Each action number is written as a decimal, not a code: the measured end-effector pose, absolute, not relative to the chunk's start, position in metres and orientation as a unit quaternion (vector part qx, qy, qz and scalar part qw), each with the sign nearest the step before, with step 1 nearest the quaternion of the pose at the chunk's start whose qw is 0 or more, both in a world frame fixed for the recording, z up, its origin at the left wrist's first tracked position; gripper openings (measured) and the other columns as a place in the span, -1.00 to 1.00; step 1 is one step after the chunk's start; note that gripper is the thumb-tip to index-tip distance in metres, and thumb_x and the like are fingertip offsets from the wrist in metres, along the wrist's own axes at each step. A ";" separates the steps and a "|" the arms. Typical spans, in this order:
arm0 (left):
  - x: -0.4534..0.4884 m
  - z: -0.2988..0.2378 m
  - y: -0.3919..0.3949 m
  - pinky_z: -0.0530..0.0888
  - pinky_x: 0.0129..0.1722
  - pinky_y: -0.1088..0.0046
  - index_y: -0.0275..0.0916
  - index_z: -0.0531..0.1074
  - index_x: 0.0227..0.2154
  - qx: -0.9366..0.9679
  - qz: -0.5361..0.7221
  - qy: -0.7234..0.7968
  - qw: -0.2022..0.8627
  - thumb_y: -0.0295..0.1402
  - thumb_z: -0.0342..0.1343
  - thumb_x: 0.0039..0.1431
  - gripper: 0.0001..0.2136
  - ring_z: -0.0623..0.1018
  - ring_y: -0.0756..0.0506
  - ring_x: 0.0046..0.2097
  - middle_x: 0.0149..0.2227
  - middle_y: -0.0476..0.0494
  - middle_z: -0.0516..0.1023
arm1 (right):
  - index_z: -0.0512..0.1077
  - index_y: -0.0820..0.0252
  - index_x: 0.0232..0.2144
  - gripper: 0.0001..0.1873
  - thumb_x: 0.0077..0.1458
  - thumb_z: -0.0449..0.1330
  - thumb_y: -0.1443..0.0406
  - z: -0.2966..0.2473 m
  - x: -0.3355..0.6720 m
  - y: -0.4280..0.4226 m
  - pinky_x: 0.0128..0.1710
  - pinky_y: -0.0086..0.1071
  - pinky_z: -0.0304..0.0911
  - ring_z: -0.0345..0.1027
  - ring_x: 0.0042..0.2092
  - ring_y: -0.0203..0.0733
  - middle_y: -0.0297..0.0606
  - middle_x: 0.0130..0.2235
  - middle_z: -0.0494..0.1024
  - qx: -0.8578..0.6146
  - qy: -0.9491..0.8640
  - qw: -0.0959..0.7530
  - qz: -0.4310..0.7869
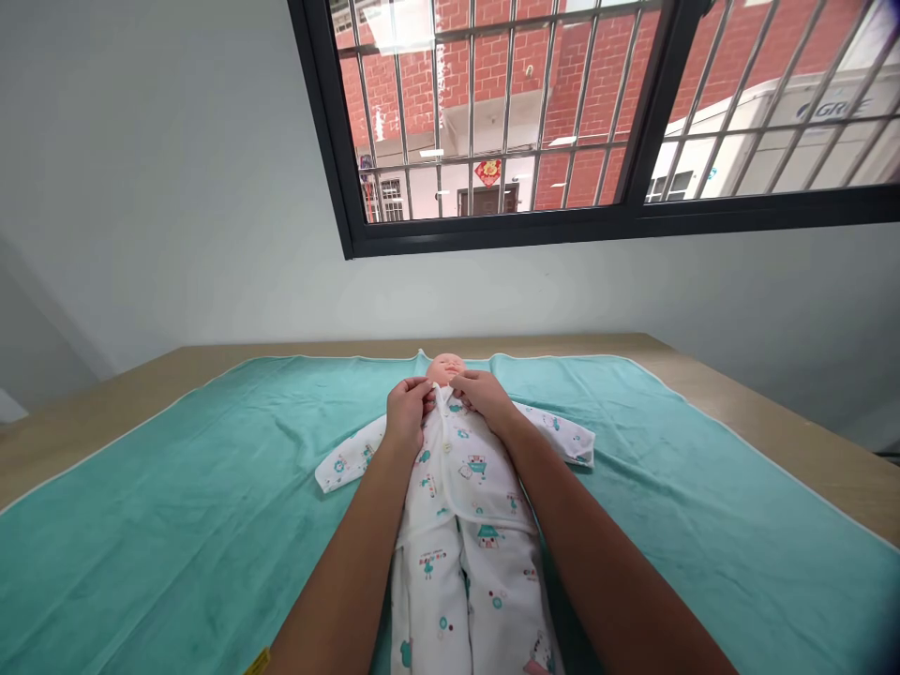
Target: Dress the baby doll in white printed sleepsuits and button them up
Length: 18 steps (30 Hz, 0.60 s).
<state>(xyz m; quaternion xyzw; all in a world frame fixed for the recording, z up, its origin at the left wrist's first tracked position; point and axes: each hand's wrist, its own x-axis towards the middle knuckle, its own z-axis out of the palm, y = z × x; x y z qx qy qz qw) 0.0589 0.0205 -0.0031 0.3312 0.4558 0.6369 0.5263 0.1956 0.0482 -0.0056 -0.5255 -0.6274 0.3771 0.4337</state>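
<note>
A baby doll (pixel 445 367) lies on its back on a teal blanket (pixel 211 497), head toward the wall. It wears a white printed romper (pixel 464 506) with buttons down the front. My left hand (pixel 408 412) pinches the romper's collar on the left side of the button line. My right hand (pixel 482 396) pinches the collar on the other side, just under the doll's chin. Both hands have their fingers closed on the cloth at the neck. My forearms reach over the doll's body and hide parts of its legs.
The blanket covers a wooden table (pixel 773 422) that stands against a pale wall. A barred black-framed window (pixel 534 122) sits above, with a red brick building outside.
</note>
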 end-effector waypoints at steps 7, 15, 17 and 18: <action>0.064 0.002 0.018 0.27 -0.51 0.57 -0.33 0.48 -0.39 0.414 0.589 0.488 0.493 -0.43 0.20 -0.15 -0.83 0.35 0.09 -0.53 -0.55 -0.01 0.45 | 0.36 0.23 -0.53 -0.75 -0.08 0.18 0.14 -0.014 0.205 0.047 -0.59 -0.51 0.00 0.07 -0.57 -0.43 -0.38 -0.54 0.36 -0.435 -0.596 0.488 0.467; 0.060 0.000 0.024 0.26 -0.44 0.48 -0.26 0.49 -0.64 0.518 0.530 0.544 0.393 -0.45 0.16 -0.18 -0.95 0.38 -0.03 -0.46 -0.60 -0.03 0.47 | 0.41 0.24 -0.59 -0.79 -0.12 0.22 0.19 -0.015 0.203 0.051 -0.60 -0.50 0.00 0.09 -0.59 -0.41 -0.37 -0.62 0.37 -0.465 -0.591 0.470 0.462; 0.059 -0.001 0.025 0.27 -0.41 0.48 -0.25 0.49 -0.65 0.527 0.525 0.550 0.380 -0.44 0.17 -0.18 -0.95 0.41 -0.04 -0.43 -0.58 -0.05 0.50 | 0.41 0.23 -0.60 -0.81 -0.13 0.22 0.20 -0.014 0.203 0.051 -0.60 -0.49 0.00 0.09 -0.59 -0.40 -0.39 -0.65 0.33 -0.472 -0.593 0.463 0.459; 0.059 -0.002 0.026 0.27 -0.41 0.48 -0.25 0.48 -0.65 0.528 0.524 0.552 0.377 -0.43 0.17 -0.16 -0.95 0.41 -0.04 -0.42 -0.58 -0.04 0.49 | 0.40 0.23 -0.60 -0.81 -0.13 0.22 0.21 -0.014 0.203 0.051 -0.60 -0.49 0.00 0.09 -0.60 -0.39 -0.40 -0.66 0.32 -0.474 -0.595 0.460 0.458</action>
